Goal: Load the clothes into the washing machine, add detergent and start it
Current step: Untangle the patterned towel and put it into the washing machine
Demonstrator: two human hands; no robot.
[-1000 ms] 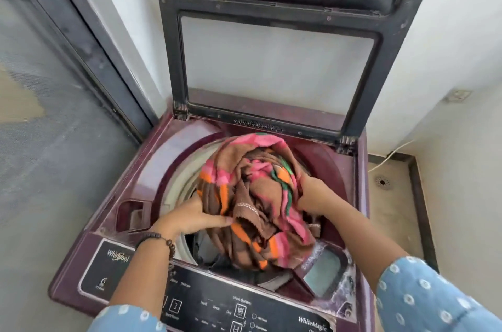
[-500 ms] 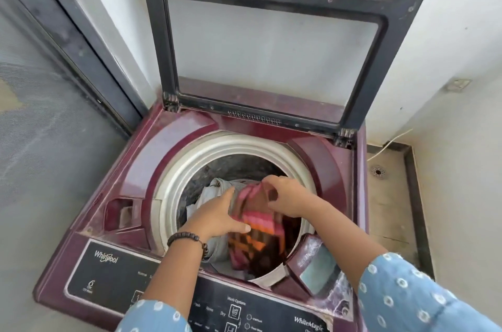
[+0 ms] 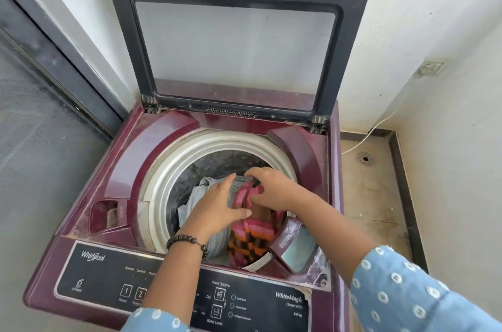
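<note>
A maroon top-loading washing machine (image 3: pixel 152 147) stands with its lid (image 3: pixel 236 41) raised upright. Inside the drum (image 3: pixel 173 168) lie a striped pink, orange and brown cloth (image 3: pixel 252 239) and a grey garment (image 3: pixel 198 196). Both my hands are down in the drum opening. My left hand (image 3: pixel 214 206) lies flat on the clothes, fingers spread. My right hand (image 3: pixel 274 190) pinches the pink top of the striped cloth. The control panel (image 3: pixel 108 277) runs along the front edge.
An open detergent compartment (image 3: pixel 296 247) sits at the drum's right front, and a recess (image 3: pixel 106 215) at the left front. A dark door frame (image 3: pixel 54 54) is at the left. At the right are white walls, a white cable (image 3: pixel 372 128) and a floor drain (image 3: pixel 365 158).
The striped cloth, held bunched above the drum a second ago, has gone down inside it. Both hands followed it into the opening and now rest on the clothes.
</note>
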